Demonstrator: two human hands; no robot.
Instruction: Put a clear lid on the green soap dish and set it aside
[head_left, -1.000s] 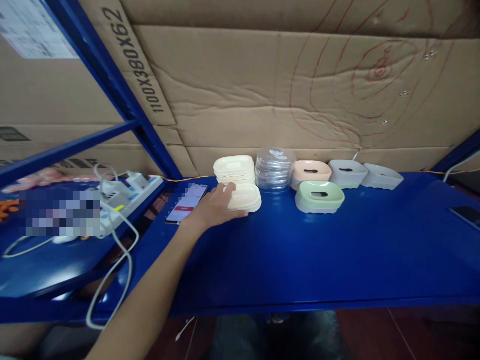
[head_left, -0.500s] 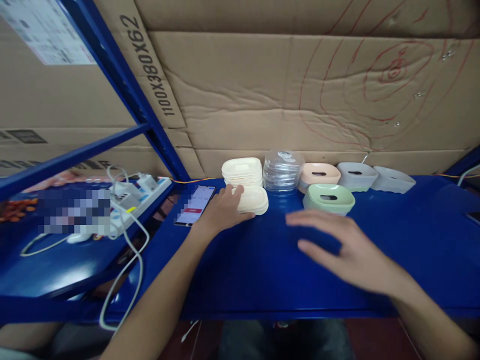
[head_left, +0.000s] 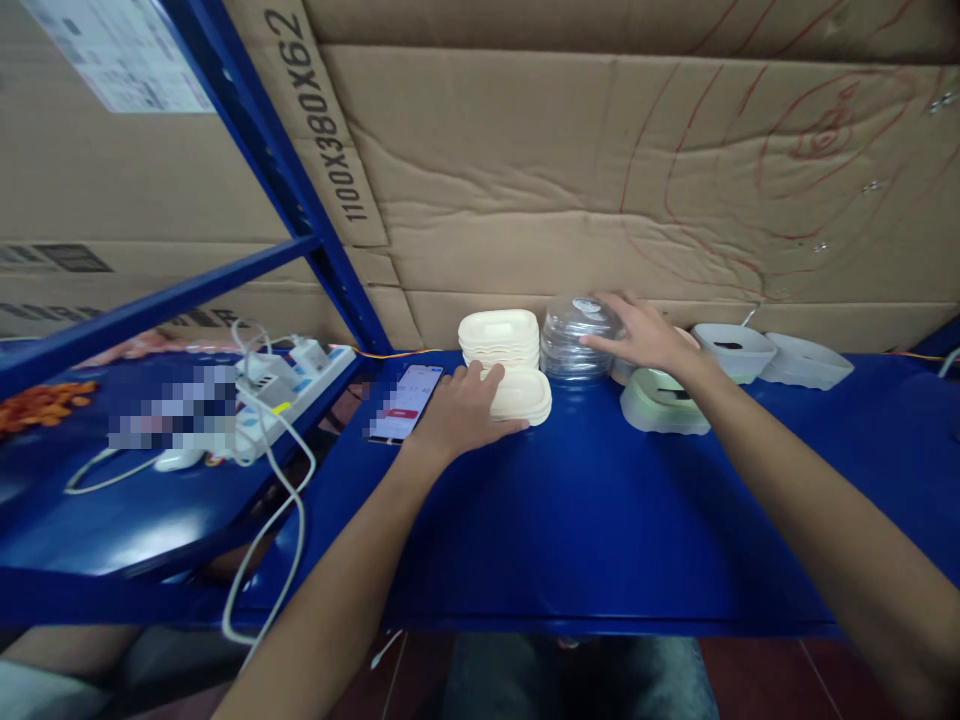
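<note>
My left hand (head_left: pixel 466 410) is curved around the left side of a short stack of cream-coloured oval plastic pieces (head_left: pixel 523 392), thumb along the front edge. A taller stack of similar cream pieces (head_left: pixel 499 335) stands right behind. My right hand (head_left: pixel 637 330) is at the right side of a stack of clear plastic lids (head_left: pixel 571 345); its thumb and fingers are spread apart around the upper lids. Whether it grips one cannot be made out. Below the right wrist sits a green slotted container (head_left: pixel 652 405), partly covered by the forearm.
A phone (head_left: pixel 405 405) lies left of my left hand. Grey slotted (head_left: pixel 735 350) and plain grey containers (head_left: pixel 806 360) stand at the back right, with a peach one mostly hidden. Farther left are a power strip (head_left: pixel 259 425) and white cables (head_left: pixel 300 490). Cardboard (head_left: pixel 487 150) backs the blue table (head_left: pixel 570 540).
My right hand has moved forward and left from above the table's middle to the clear lid stack. My left hand stays at the short cream stack. The view has shifted slightly.
</note>
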